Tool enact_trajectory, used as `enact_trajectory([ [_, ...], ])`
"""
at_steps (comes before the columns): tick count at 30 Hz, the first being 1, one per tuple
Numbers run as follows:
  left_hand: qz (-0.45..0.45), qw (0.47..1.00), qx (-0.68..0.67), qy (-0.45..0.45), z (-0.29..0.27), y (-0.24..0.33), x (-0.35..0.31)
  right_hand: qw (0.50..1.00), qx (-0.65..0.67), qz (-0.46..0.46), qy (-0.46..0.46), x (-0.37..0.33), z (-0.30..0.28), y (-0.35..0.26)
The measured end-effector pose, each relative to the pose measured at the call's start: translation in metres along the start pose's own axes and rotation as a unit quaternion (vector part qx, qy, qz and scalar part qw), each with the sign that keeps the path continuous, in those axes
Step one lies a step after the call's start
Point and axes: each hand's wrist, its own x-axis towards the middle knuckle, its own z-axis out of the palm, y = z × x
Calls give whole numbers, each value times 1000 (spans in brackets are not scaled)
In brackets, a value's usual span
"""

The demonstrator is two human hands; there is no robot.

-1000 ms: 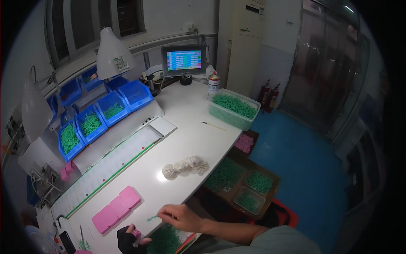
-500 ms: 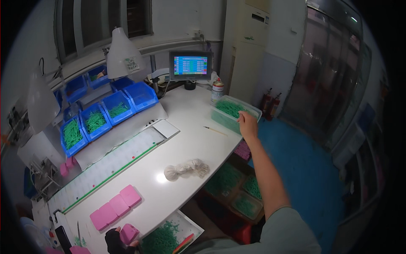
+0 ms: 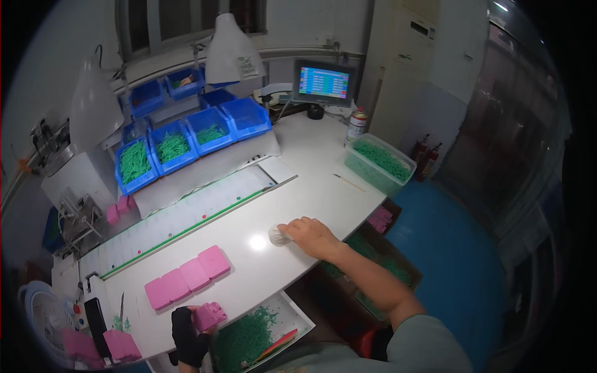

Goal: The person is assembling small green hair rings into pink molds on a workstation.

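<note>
White table (image 3: 305, 199) open beyond right hand (image 3: 314, 238), fingers gripping cloth bundle (image 3: 277, 235) (long axis hidden); left hand (image 3: 188, 336) grips pink block (image 3: 208, 316) at near edge.

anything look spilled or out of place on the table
Perhaps: a few green pieces lie loose on the tabletop at lower left, beside a thin pointed tool, whereas most sit in blue bins, a tub or the drawer.

Left grip (image 3: 189, 331): black-gloved, low, digits closed inward. Right grip (image 3: 312, 237): bare, palm down, digits bent; right forearm (image 3: 375, 278) extended forward.
</note>
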Motion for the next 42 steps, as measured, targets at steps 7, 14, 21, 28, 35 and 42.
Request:
enact_trajectory([
  [7,-101,990,-96,15,4,3,10,937,238,-100,235,13,-38,-144],
  [14,-73,996,-52,17,7,-3,10,964,155,-201,75,6,-13,-182],
  [21,-83,992,-98,14,4,-6,5,972,143,-187,25,-4,-6,-184],
  [28,-187,844,-475,164,17,17,14,941,287,-177,-7,-4,-25,-187],
  [35,-287,652,-698,-72,0,27,16,935,204,-211,197,12,-35,-188],
  [42,-256,646,-710,-113,-1,-2,-6,978,107,-102,145,12,-29,-129],
])
